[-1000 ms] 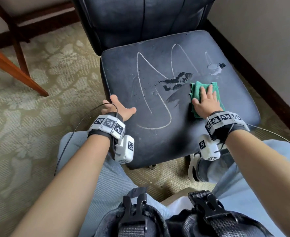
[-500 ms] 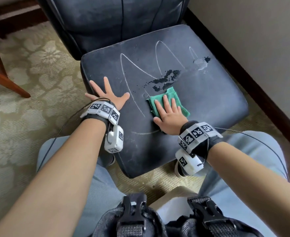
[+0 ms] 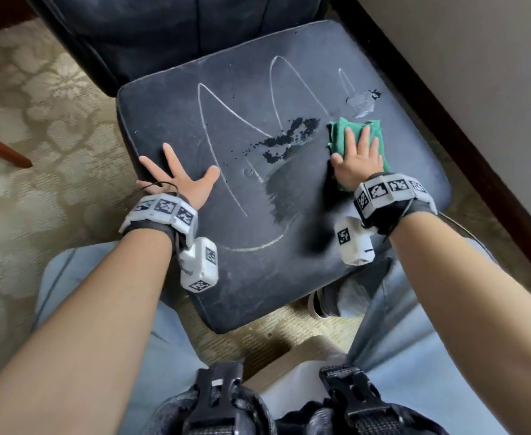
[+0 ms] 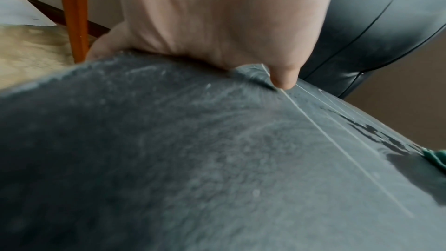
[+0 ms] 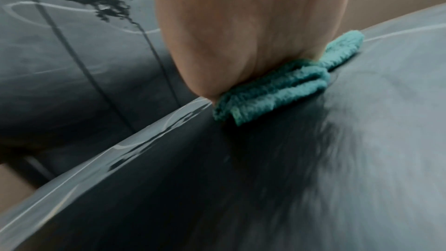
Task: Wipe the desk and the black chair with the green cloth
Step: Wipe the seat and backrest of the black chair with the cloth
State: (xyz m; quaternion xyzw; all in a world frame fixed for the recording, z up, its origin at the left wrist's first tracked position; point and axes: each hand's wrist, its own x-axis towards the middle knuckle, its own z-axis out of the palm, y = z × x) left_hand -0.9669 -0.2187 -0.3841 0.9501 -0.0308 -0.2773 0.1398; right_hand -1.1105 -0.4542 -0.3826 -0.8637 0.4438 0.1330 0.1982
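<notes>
The green cloth (image 3: 342, 135), folded into several layers, is pressed flat onto the seat of the black chair (image 3: 176, 127) by the right hand (image 3: 356, 166), whose fingers are laid straight and close together over it. The cloth lies on the right part of the seat, just right of a patch of black specks (image 3: 289, 136) and below a smaller smudge (image 3: 363, 100) near the far right corner. From the right wrist view the folded edge of the cloth (image 5: 272, 91) is seen squeezed between the palm and the cushion, with a darker, cleaner-looking streak (image 3: 292, 189) spread on the seat beside it.

The left hand (image 3: 181, 180) is held wide, fingers splayed and flat, and is rested on the left front part of the seat; nothing is held by it. In the left wrist view its thumb (image 4: 283, 75) is seen touching the cushion beside a thin white line (image 4: 337, 146). White looping lines (image 3: 276, 89) are drawn across the dusty seat.

A patterned carpet (image 3: 38, 127) is seen under the chair, a reddish wooden leg (image 3: 3, 149) at the left, and a dark skirting board (image 3: 477, 158) along the wall at the right
</notes>
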